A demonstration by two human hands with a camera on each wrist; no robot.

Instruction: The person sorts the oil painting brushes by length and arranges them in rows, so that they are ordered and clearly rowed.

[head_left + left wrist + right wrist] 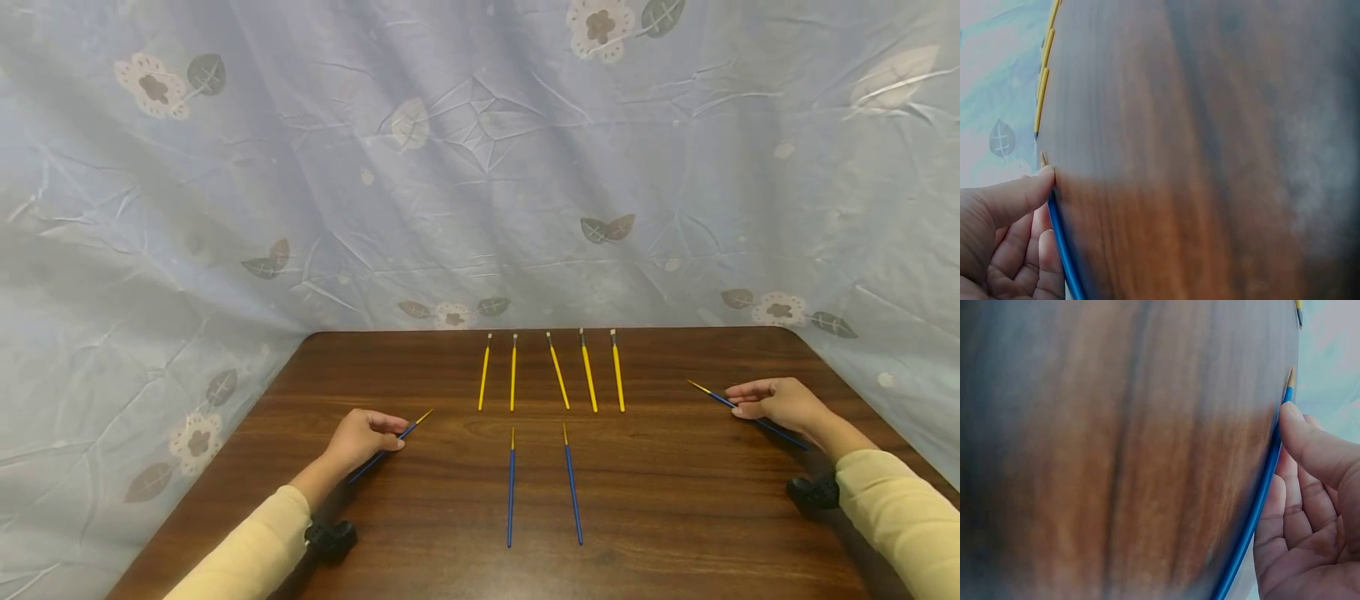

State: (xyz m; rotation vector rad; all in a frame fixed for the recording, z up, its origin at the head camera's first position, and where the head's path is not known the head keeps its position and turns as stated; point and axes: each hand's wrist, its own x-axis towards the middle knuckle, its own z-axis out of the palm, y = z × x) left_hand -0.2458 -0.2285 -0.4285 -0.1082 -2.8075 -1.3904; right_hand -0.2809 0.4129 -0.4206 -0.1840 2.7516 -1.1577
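My left hand (365, 439) pinches a blue paintbrush (1063, 244) between thumb and fingers, its golden tip pointing up and to the right in the head view. On the far right side, my right hand (780, 403) pinches another blue paintbrush (1254, 512), its tip pointing up and to the left. Between the hands, two more blue paintbrushes lie side by side: a left one (512, 492) and a right one (573, 492). Behind them several yellow paintbrushes (513, 375) form a row, white bristles toward the back.
The brown wooden table (420, 517) reaches back to a pale floral curtain (480, 208), which also hangs along both sides. Black wrist devices (330, 540) sit below the yellow sleeves (251, 542).
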